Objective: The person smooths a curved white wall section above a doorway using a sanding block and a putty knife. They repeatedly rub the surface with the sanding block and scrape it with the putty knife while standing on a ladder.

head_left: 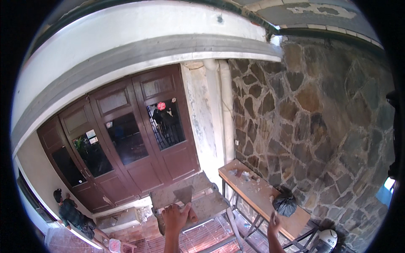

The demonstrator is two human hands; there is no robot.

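My left hand (175, 216) is low in the middle, its back toward me, with the thumb against the brown handle of a trowel (183, 195). The trowel's grey blade, roughly triangular, shows just past my fingers. Behind it lie dusty grey planks (211, 207) of a raised platform. My right hand (274, 225) is by the front edge of a narrow wooden table (263, 193), seen side-on. Its fingers are small and partly hidden, so I cannot make out whether they hold anything. A black plastic bag (285, 205) sits on the table just beyond that hand.
Rubble pieces (247, 173) lie on the table's far end. A stone wall (295, 114) rises along the right. Brown folding doors (122, 135) stand ahead, beside white pipes (225, 101). Another person (76, 215) is at the lower left, near a stool (116, 245). A white helmet (327, 240) is at lower right.
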